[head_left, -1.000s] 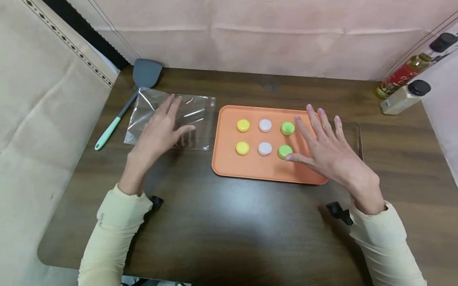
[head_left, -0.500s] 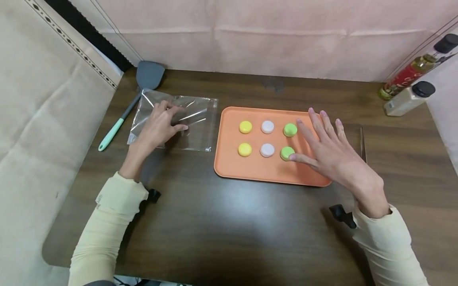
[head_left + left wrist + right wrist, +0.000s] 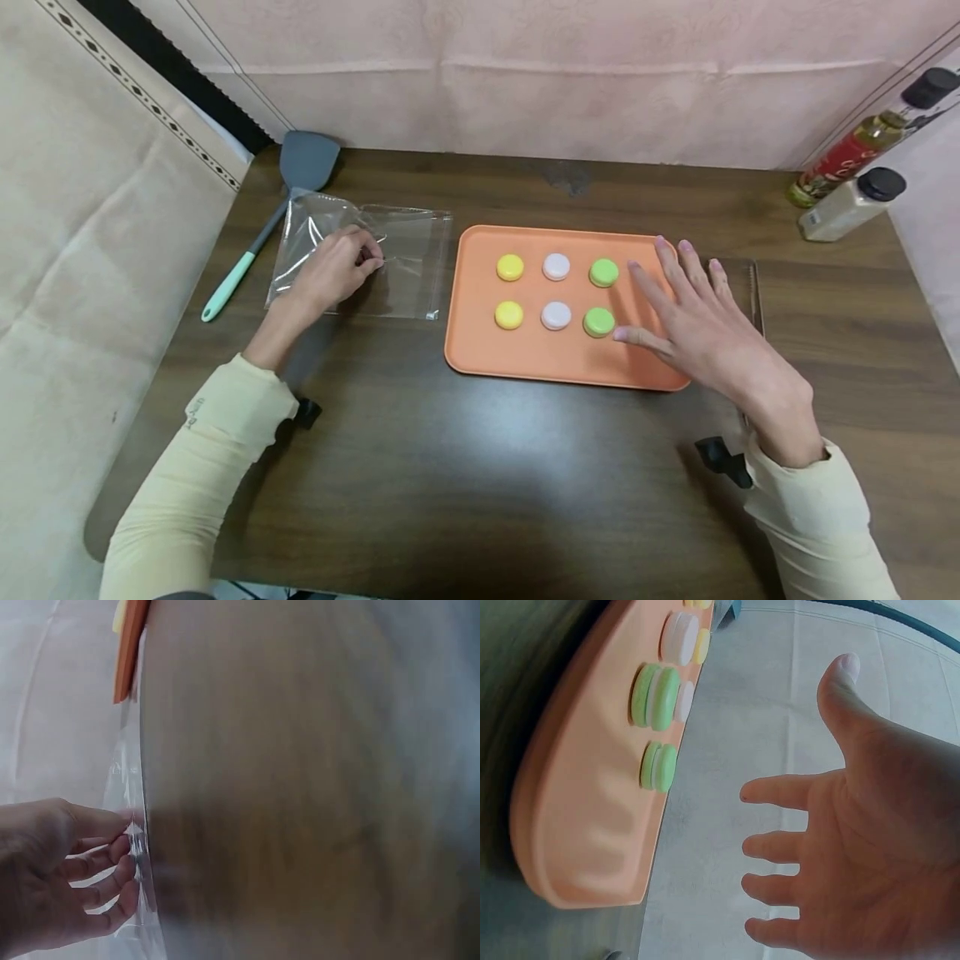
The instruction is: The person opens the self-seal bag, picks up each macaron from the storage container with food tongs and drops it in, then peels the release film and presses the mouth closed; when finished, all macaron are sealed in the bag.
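Observation:
My left hand (image 3: 330, 271) pinches the clear plastic bag (image 3: 412, 258) lying flat on the left of the table. In the left wrist view, thumb and fingertips gather the film (image 3: 124, 769) into a fold. My right hand (image 3: 708, 333) is spread over the right end of the orange tray (image 3: 480, 354), holding nothing. On the tray are macarons in pairs: yellow (image 3: 509, 315), white (image 3: 556, 315) and green (image 3: 598, 322). The thumb tip is close beside the nearer green one. In the right wrist view, the palm (image 3: 885, 847) hovers apart from the tray.
A spatula (image 3: 258, 242) with a mint handle lies at the far left, its head beyond the bag. At the back right stand a red-labelled bottle (image 3: 843, 158) and a black-capped jar (image 3: 847, 208). A clear-edged item (image 3: 755, 296) lies partly under the right hand.
The left hand's spread fingers have curled in and pinched the bag's film, lifting a fold. My right hand has drifted slightly right and toward me, still spread.

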A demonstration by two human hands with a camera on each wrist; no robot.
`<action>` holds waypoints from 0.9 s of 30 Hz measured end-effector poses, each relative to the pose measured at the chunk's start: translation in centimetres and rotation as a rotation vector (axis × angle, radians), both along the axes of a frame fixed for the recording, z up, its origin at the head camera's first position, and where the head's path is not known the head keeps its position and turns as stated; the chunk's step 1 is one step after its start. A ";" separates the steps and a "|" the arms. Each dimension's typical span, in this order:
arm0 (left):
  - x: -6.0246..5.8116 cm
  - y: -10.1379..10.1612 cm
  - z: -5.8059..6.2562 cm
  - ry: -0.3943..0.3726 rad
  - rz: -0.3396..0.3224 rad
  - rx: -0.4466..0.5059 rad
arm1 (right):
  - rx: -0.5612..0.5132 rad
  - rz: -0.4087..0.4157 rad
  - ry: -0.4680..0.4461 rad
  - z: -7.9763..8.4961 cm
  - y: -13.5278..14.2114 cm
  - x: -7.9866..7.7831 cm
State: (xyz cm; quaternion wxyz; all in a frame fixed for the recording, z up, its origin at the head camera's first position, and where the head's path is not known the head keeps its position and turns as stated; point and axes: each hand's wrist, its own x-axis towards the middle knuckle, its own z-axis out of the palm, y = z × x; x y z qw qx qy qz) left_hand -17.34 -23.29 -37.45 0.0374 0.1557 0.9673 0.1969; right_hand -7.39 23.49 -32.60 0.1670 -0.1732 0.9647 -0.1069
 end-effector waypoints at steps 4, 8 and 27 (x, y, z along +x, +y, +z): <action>-0.4 -0.1 -0.5 0.038 -0.044 -0.038 | -0.003 -0.010 -0.010 0.1 0.1 0.1; -1.8 -1.7 -3.2 0.096 -0.092 -0.040 | -0.001 -0.029 -0.040 0.3 0.7 0.1; 1.2 -0.4 1.7 0.194 -0.014 0.049 | -0.043 -0.422 0.126 -4.3 8.3 5.1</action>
